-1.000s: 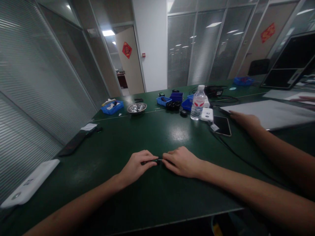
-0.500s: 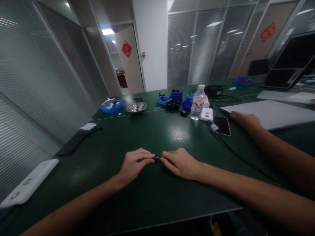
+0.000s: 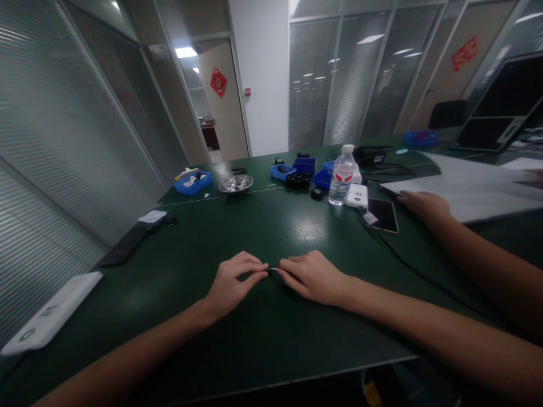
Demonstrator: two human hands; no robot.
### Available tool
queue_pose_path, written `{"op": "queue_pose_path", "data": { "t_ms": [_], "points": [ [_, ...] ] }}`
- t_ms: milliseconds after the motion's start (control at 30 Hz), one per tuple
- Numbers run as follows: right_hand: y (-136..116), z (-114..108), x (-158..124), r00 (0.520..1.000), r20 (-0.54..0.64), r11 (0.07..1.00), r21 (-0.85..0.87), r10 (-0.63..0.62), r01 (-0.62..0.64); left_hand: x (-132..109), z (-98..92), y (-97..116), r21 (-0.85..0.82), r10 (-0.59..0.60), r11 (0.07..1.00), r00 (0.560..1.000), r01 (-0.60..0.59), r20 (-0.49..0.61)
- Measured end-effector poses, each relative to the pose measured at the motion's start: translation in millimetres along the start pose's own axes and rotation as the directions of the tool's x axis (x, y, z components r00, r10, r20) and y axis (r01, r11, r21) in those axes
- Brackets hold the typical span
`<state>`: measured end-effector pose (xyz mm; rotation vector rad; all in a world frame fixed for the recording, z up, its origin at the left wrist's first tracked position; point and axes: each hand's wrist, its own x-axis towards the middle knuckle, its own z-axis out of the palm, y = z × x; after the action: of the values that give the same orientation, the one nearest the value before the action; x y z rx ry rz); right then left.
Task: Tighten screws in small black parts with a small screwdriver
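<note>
Low over the green table (image 3: 169,316), my left hand (image 3: 237,280) pinches a small dark piece (image 3: 270,272) between thumb and fingertips. Facing it from the right, my right hand (image 3: 314,278) is closed on a thin, pale, sliver-like piece (image 3: 274,269) that spans the narrow gap between the hands. Both pieces are too small to name, and the fingers partly cover them. Whether they are joined, I cannot tell.
A water bottle (image 3: 343,176), white box (image 3: 356,196) and phone (image 3: 382,216) stand beyond my right hand. Another person's hand (image 3: 424,204) rests on white sheets (image 3: 475,195) at right. Farther back are a metal bowl (image 3: 236,185) and blue basket (image 3: 193,182). A white device (image 3: 51,314) lies left.
My hands stay nearly in place, with the thin pale piece showing slightly more between them. At right, the other person lifts a white sheet, blurred by motion.
</note>
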<state>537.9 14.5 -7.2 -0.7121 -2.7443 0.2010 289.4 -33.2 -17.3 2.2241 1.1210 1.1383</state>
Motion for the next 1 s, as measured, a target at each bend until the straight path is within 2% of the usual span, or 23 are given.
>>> {"op": "queue_pose_path", "data": {
  "t_ms": [133, 333, 567, 833, 1000],
  "points": [
    [0, -1, 0, 1.000, 0.012, 0.998, -0.067, -0.016, 0.016, 0, 0.9, 0, 0.017, 0.011, 1.000, 1.000, -0.011, 0.019],
    [1, 2, -1, 0.999, -0.027, 0.999, -0.023, -0.030, 0.029, 0, -3.0, -1, -0.058, -0.017, 0.998, 0.999, 0.020, 0.051],
    [-3, -3, -5, 0.994, 0.033, 0.983, -0.146, -0.104, 0.108, -3, -3.0, 0, -0.076, 0.084, 0.994, 0.994, -0.079, 0.075],
    [-10, 2, -3, 0.999, -0.052, 0.998, 0.054, -0.005, 0.008, -1, -4.9, 7, -0.142, 0.048, 0.989, 0.999, -0.050, -0.019],
    [-14, 6, -2, 0.996, -0.091, 0.990, 0.138, 0.017, -0.004, -3, -1.0, 4, -0.175, 0.052, 0.982, 0.996, -0.065, -0.078]
  ]
}}
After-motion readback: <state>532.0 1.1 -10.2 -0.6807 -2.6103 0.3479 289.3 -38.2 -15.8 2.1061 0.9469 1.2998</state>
